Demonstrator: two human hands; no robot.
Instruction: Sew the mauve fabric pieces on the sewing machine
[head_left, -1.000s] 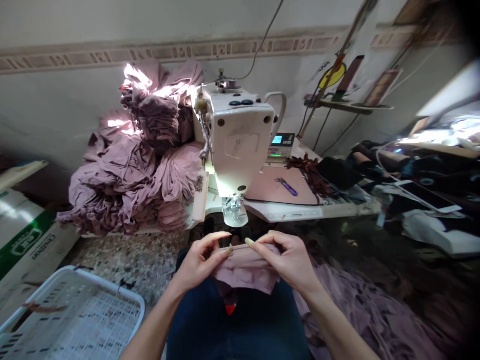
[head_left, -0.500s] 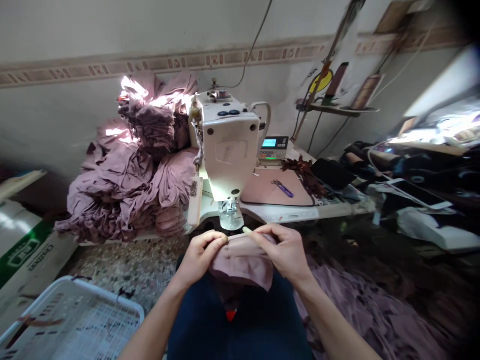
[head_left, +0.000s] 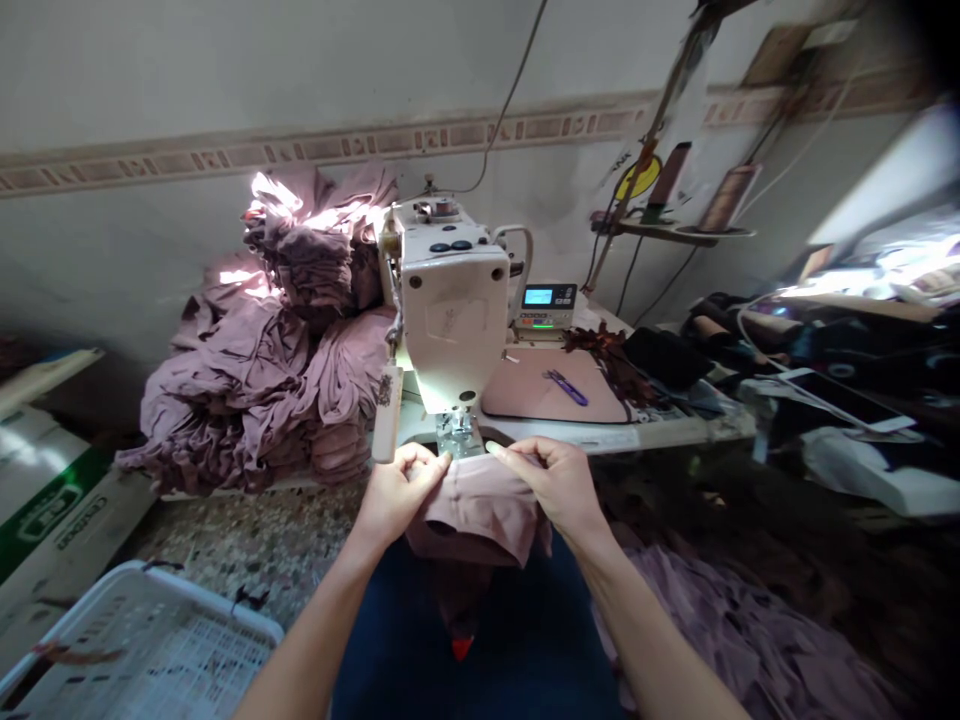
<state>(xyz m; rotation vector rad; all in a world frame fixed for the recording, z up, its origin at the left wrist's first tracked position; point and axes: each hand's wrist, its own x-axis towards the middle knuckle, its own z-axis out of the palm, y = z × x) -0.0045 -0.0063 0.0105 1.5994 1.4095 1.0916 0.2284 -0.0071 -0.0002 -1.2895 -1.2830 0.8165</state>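
Observation:
A mauve fabric piece (head_left: 480,500) hangs between my two hands, its upper edge at the front of the sewing machine's (head_left: 456,320) needle plate. My left hand (head_left: 401,490) pinches its left corner, thumb and fingers together, just below the metal presser foot area (head_left: 459,432). On the other side my right hand (head_left: 551,480) grips the right end of the same edge, with the thumb pointing toward the plate. The lower part of the cloth drapes over my lap, with a small red spot (head_left: 462,648) below it. Whether the edge lies under the foot I cannot tell.
Mauve garments (head_left: 240,380) are heaped left of the machine. Purple thread snips (head_left: 568,387) lie on a pink mat (head_left: 517,385) to the right. A white plastic basket (head_left: 202,600) stands on the floor at left; more mauve cloth (head_left: 735,620) lies low at right. Thread cones (head_left: 727,198) stand behind.
Both hands have moved slightly up and forward with the fabric, bringing its edge to the needle plate. The cloth's lower end now folds open more.

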